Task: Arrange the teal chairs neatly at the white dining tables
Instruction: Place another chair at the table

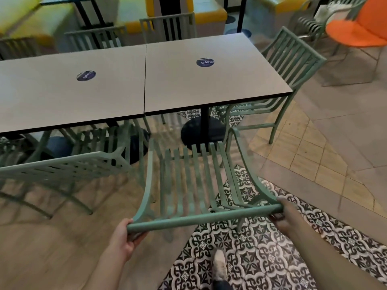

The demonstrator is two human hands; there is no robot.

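Both hands grip the top rail of a teal chair, the left hand curled round its left end and the right hand round its right end. That rail runs side to side just ahead of the person, each hand equally near. The seat points away toward the right-hand white table, whose near edge is just beyond it, so I judge a straight forward push will tuck it in.
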